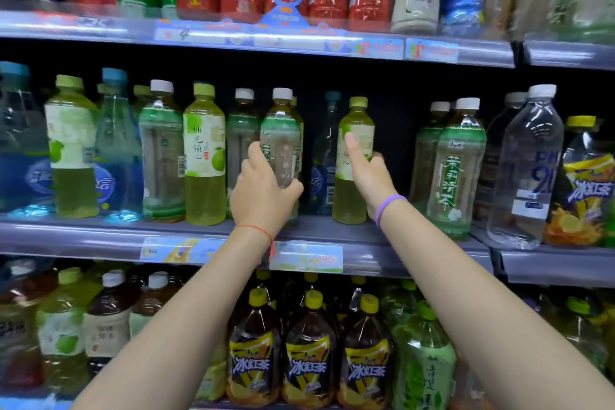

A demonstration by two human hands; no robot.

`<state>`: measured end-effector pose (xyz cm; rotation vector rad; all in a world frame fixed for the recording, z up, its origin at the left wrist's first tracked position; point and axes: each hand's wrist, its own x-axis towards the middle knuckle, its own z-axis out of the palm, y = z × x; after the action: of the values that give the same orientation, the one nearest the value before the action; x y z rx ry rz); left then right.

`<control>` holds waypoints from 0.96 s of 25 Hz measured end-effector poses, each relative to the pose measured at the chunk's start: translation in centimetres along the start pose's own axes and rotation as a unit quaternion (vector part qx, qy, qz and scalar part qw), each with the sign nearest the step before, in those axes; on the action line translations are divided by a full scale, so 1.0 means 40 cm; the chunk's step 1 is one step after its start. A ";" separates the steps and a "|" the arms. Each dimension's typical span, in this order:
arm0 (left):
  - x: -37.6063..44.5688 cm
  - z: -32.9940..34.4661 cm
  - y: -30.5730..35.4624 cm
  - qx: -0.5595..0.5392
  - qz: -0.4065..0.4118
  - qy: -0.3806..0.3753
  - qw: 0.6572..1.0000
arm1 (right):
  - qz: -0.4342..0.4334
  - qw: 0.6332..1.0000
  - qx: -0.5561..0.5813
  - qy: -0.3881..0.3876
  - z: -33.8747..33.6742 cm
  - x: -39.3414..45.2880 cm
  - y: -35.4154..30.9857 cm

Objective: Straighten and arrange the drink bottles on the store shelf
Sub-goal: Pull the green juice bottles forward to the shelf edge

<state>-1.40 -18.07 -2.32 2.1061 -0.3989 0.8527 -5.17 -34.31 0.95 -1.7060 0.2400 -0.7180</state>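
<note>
1. The middle shelf [100,236] crosses the frame's centre; keep every bottle square to its front edge.
2. Your left hand [263,190] grips the white-capped tea bottle [281,130] at centre; turn its label forward.
3. Your right hand [369,173] holds the green-capped bottle [354,120] just right of centre, thumb raised; slide it leftwards, upright.

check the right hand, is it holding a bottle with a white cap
No, the right hand grips a yellow-green drink bottle with a lime-green cap; the white-capped bottle is in the left hand.
</note>
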 end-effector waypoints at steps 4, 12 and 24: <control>-0.025 -0.004 0.003 -0.105 0.028 -0.039 0.993 | -0.001 1.000 -0.019 0.002 0.037 0.010 0.023; -0.067 0.050 0.070 -0.249 0.063 -0.093 0.962 | -0.013 1.000 -0.022 -0.001 -0.012 -0.041 -0.001; -0.107 0.176 0.229 -0.189 0.116 -0.171 0.960 | -0.136 0.968 -0.207 0.048 -0.183 -0.099 0.006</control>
<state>-6.33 -29.34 -3.19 1.8632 -0.9312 0.4837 -12.47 -38.25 0.13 -2.1319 0.2361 -1.0069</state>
